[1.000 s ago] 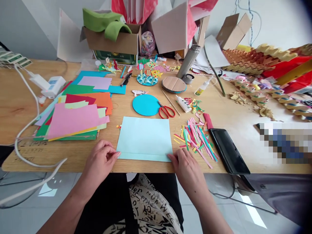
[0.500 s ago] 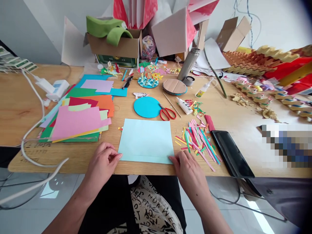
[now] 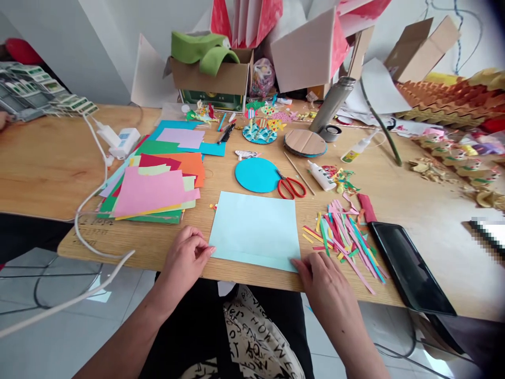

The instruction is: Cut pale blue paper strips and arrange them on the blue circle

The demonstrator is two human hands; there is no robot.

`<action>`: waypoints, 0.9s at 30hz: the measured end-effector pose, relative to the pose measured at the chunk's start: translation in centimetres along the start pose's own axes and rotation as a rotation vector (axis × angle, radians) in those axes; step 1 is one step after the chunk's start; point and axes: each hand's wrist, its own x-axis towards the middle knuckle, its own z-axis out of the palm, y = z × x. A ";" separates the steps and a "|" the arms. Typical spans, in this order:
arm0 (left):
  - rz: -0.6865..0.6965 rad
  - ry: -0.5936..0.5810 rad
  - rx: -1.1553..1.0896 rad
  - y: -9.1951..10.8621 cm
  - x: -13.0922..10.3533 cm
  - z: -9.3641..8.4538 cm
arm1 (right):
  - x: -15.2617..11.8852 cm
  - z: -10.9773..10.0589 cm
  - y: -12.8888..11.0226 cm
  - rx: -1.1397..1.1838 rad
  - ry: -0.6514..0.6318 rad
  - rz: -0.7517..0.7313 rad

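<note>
I am looking down a pale wall (image 3: 130, 21) and a wooden counter (image 3: 426, 210) that is running across the view. At the back, a cardboard box (image 3: 189, 79) is standing with green cloth (image 3: 197, 47) spilling over its front. On the left, a stack of coloured paper (image 3: 152, 192) is lying spread, its pink piece uppermost. The light-blue sheet (image 3: 256, 226) is lying flat in the middle, near the edge closest to the wearer. A flat black slab (image 3: 410, 266) is resting slantwise, well apart on the right.

I am seeing the left hand (image 3: 187, 255) pinching the sheet's near left corner, thumb against curled fingers; the right hand (image 3: 325, 279) is gripping the near right corner likewise. Just beyond the right hand, a heap of narrow paper strips (image 3: 347, 234) is sprawling between sheet and slab. A metal flask (image 3: 331, 105) is leaning farther back. Beyond the sheet, a blue disc (image 3: 256, 175) is lying with red-handled scissors (image 3: 286, 180) touching its right edge. Near them, a white bottle (image 3: 322, 176) is lying on its side, and a thin stick (image 3: 300, 173) is resting between bottle and scissors.
</note>
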 end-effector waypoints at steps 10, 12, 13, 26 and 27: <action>0.024 0.018 -0.021 0.0 -0.3 0.2 | 0.0 0.0 -0.1 0.019 0.003 0.004; 0.026 0.024 -0.022 -0.1 -0.4 0.2 | 0.0 0.0 -0.1 0.029 0.004 0.008; 0.027 0.026 -0.022 -0.1 -0.4 0.3 | 0.0 0.0 -0.1 0.031 0.004 0.009; 0.055 0.029 -0.001 -0.1 -0.7 0.3 | 0.0 -0.1 -0.1 0.057 -0.003 0.033; 0.061 0.027 0.007 -0.1 -0.7 0.3 | 0.0 -0.1 -0.1 0.064 -0.004 0.038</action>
